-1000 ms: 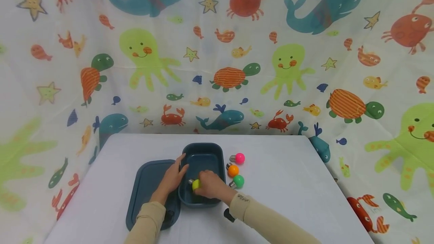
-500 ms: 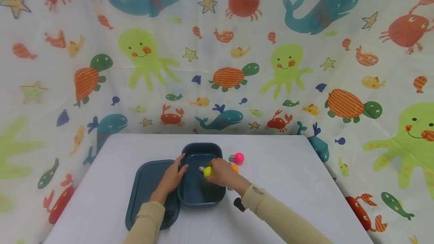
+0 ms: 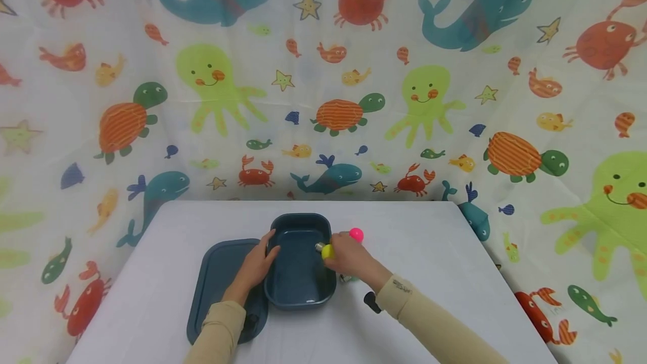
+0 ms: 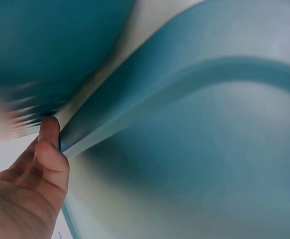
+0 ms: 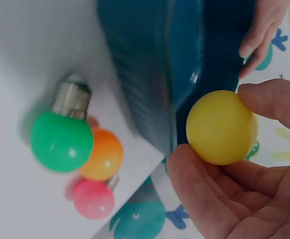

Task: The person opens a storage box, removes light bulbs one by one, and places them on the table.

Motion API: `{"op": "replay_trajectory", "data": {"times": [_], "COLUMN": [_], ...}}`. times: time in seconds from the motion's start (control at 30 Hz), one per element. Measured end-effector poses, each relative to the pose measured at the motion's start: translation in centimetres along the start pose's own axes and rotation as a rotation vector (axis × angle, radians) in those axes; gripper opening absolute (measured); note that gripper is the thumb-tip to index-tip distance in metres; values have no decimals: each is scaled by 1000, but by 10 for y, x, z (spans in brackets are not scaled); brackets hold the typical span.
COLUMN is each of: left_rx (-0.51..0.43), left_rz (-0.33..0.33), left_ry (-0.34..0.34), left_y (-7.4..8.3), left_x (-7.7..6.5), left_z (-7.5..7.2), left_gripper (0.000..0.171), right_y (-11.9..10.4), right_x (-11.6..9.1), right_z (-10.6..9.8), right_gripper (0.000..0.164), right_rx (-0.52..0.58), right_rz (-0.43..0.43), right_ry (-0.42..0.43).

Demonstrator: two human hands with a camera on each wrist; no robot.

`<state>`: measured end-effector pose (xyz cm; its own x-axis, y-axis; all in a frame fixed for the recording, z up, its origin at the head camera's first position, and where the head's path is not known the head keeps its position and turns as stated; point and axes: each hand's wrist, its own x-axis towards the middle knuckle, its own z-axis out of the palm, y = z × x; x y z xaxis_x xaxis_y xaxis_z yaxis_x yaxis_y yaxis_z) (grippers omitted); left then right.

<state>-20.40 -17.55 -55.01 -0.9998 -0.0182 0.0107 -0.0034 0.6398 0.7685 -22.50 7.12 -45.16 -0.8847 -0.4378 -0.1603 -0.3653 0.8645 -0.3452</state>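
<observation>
My right hand (image 3: 356, 257) pinches a yellow light bulb (image 5: 219, 127) between thumb and fingers. In the head view this bulb is at the right rim of a deep dark-blue box (image 3: 302, 291), its metal base pointing left over the inside. My left hand (image 3: 253, 268) grips the box's left wall, with thumb and fingertips at the rim in the left wrist view. Beside the box's right wall lie a green bulb (image 5: 60, 142), an orange bulb (image 5: 105, 154) and a pink bulb (image 5: 94, 199). From the head, my right hand hides the orange one and most of the green.
A flat blue lid or tray (image 3: 217, 274) lies left of the box, partly under my left forearm. All stands on a white-covered table (image 3: 414, 251). Behind it hangs a curtain (image 3: 283, 32) printed with sea animals.
My right hand has lifted the yellow bulb from inside the box and carried it right and away from me to the right rim. The left hand stays at the left wall.
</observation>
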Motion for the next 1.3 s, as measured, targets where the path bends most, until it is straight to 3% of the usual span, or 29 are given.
{"op": "replay_trajectory", "data": {"times": [0.13, 0.23, 0.53, 0.8, 1.0, 1.3], "left_rx": [3, -7, -5, -11, -5, -2], "left_rz": [-1, -3, 2, 10, 19, 20], "left_ry": [-6, -10, -15, -12, -4, -6], "left_y": [0, 0, -1, 0, -1, -2], "left_x": [0, -1, -1, -1, 1, 0], "left_z": [0, 0, -1, -2, -2, -1], "left_gripper": [57, 57, 57, 58, 58, 58], "right_y": [7, 13, 26, 29, 29, 34], "right_x": [-6, -9, -14, -25, -32, -36], "right_z": [-3, -4, 1, 11, 14, 24], "right_gripper": [39, 52, 58, 26, 25, 29], "right_rx": [-49, -74, -55, -128, -136, -158], "right_rz": [34, 65, 149, 137, 94, 109], "right_ry": [-5, -9, -48, -159, -185, -220]}}
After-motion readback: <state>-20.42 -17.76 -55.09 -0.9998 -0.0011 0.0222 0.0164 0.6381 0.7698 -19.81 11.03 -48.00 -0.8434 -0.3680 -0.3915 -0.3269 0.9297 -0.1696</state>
